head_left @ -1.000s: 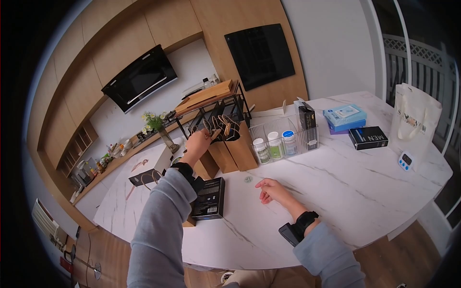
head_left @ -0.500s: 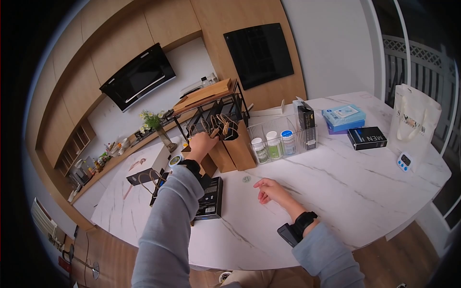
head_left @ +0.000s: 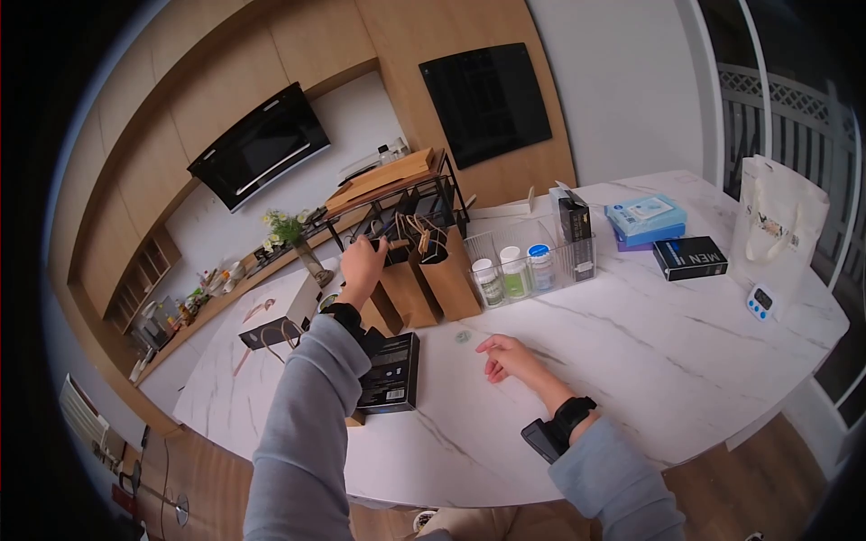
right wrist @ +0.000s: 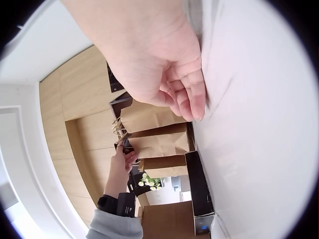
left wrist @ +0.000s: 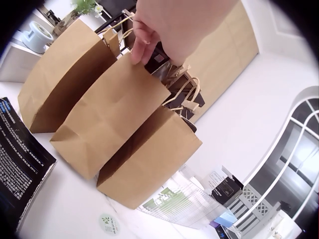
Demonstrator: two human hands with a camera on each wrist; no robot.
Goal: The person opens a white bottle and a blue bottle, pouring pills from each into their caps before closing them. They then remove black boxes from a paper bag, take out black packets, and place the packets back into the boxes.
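Observation:
In the head view my left hand (head_left: pixel 363 268) is at the top of the middle brown paper bag (head_left: pixel 408 296). The left wrist view shows its fingers pinching that bag's rim, while part of the thumb is hidden. Another kraft paper bag (left wrist: pixel 149 162) stands on the right and a third paper bag (left wrist: pixel 65 74) on the left, with twisted handles at the tops. Palm partly upward and fingers loosely bent, my right hand (head_left: pixel 516 358) rests at the table and holds nothing. Near it lies a small round sticker (head_left: pixel 464 336).
A clear divided organizer (head_left: pixel 577 270) holds several bottles and a black box. Blue boxes (head_left: pixel 648 216), a black MEN box (head_left: pixel 691 259), a timer (head_left: pixel 760 303) and a white bag (head_left: pixel 783 216) stand right. A black box (head_left: pixel 393 374) lies below my left forearm.
My left hand moved right over the bags, then back left, and the middle bag's top leans further from the right bag. The right hand has stayed in place.

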